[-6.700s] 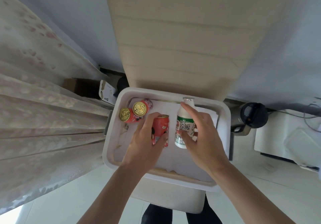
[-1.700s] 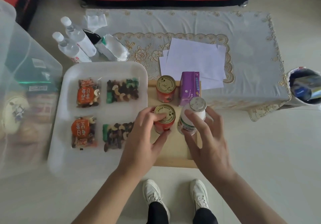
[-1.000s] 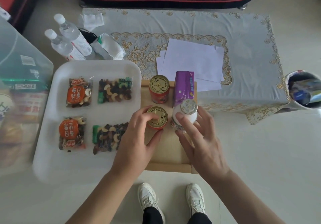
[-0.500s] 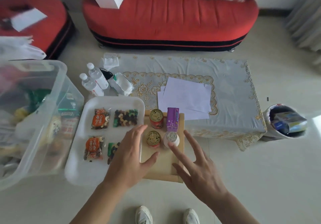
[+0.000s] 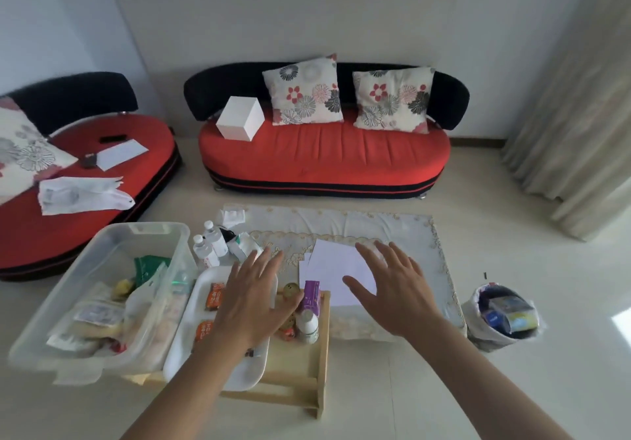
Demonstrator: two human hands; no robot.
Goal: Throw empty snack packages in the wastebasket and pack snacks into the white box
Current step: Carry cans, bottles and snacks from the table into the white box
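While my left hand (image 5: 251, 303) and right hand (image 5: 392, 297) hover, fingers (image 5: 269, 265) spread and empty, I would fetch the box (image 5: 240, 119) from the sofa (image 5: 324, 156) before packing snacks (image 5: 214, 297).

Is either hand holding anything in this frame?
No, the left hand and the right hand both hover with fingers spread, gripping nothing.

left hand (image 5: 251, 297): fingers spread, empty | right hand (image 5: 392, 291): fingers spread, empty | both arms outstretched
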